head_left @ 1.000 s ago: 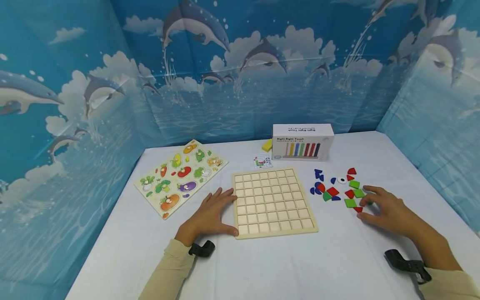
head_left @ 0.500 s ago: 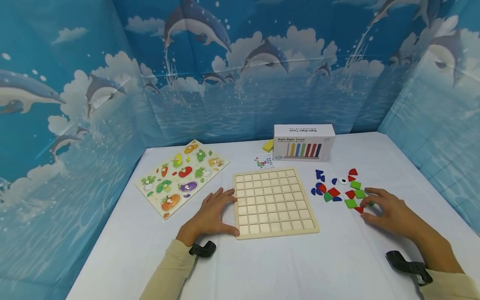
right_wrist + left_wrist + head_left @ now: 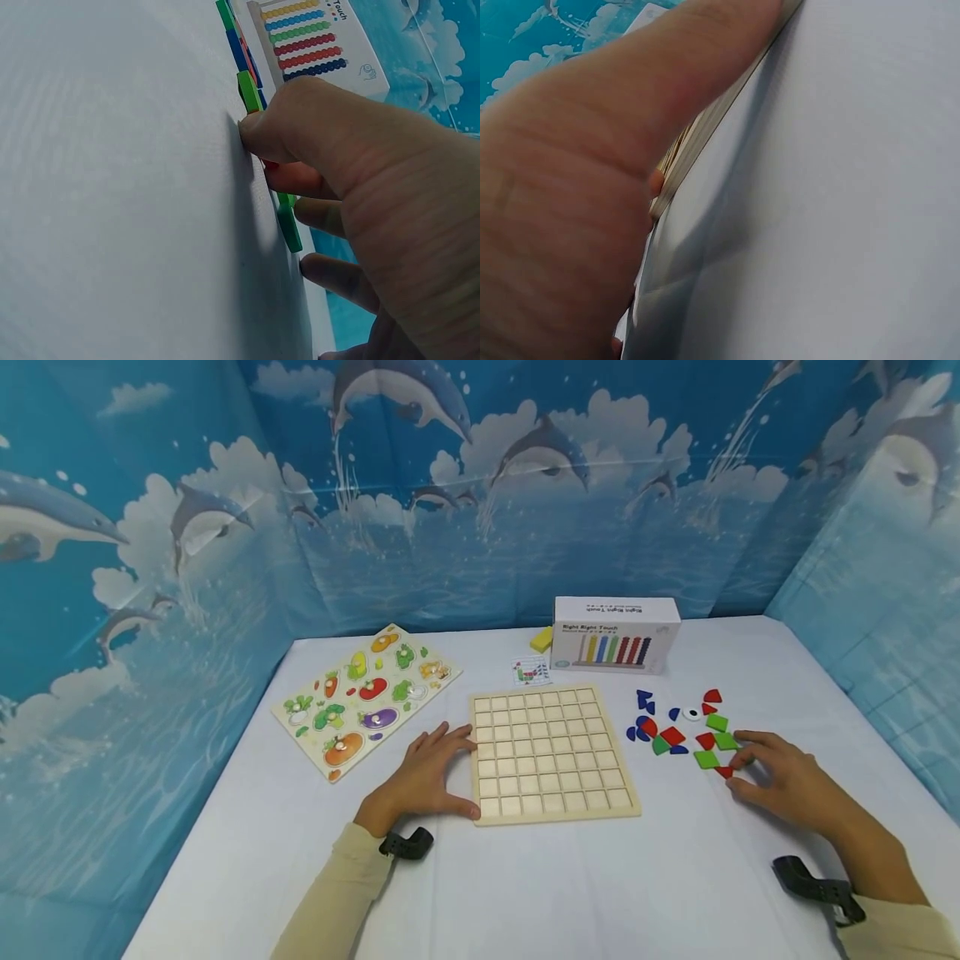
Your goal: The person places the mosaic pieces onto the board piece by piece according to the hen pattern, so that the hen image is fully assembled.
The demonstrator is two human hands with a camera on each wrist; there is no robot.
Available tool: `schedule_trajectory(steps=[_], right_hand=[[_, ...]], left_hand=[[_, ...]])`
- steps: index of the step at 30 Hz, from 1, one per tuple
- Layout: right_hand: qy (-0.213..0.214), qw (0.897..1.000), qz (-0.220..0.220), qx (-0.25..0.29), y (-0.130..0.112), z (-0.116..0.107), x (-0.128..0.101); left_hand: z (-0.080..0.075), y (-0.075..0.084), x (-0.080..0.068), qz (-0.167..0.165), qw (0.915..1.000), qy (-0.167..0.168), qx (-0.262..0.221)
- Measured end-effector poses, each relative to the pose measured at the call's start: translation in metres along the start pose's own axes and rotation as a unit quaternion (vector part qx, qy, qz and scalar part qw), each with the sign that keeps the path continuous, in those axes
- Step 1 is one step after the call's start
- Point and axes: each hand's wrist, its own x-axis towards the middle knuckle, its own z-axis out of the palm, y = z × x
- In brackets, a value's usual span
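Note:
A wooden grid board [image 3: 551, 752] with empty square cells lies on the white table. My left hand [image 3: 431, 777] lies flat against its left edge, fingers straight and thumb at the front-left corner; in the left wrist view the thumb [image 3: 592, 150] runs along the board's edge [image 3: 705, 127]. To the right lies a scatter of red, green and blue flat pieces [image 3: 675, 735]. My right hand [image 3: 738, 774] is at the near right side of the scatter, with thumb and forefinger pinching a small red piece [image 3: 270, 163] next to a green square [image 3: 706, 759].
A vegetable peg puzzle [image 3: 363, 702] lies at the left. A white toy box [image 3: 615, 633], a yellow block [image 3: 540, 639] and a small picture card [image 3: 531, 671] sit behind the board. Blue dolphin-print walls enclose the table [image 3: 570, 877] on three sides.
My right hand's fingers have drawn in slightly around the small red piece. The left hand stays against the board. The head view has shifted a little.

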Motion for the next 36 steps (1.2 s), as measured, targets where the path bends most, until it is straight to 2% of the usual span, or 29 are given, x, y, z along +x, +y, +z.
schedule_trajectory(steps=[10, 17, 32, 36], right_hand=[[0.008, 1.000, -0.001, 0.002, -0.0009, -0.0003, 0.0004], [0.030, 0.999, -0.026, -0.016, 0.0008, 0.0006, 0.0002], [0.063, 0.997, -0.032, -0.020, 0.0047, 0.0014, -0.0002], [0.085, 0.995, -0.053, -0.028, 0.0024, 0.0002, 0.0029]], left_hand=[[0.0002, -0.0010, 0.0003, -0.006, 1.0000, -0.001, -0.003], [-0.0013, -0.0005, 0.0007, -0.007, 1.0000, -0.002, -0.006], [0.0001, -0.0021, 0.0013, -0.008, 0.9999, -0.006, -0.004], [-0.0007, -0.0024, 0.0007, -0.007, 1.0000, -0.005, -0.004]])
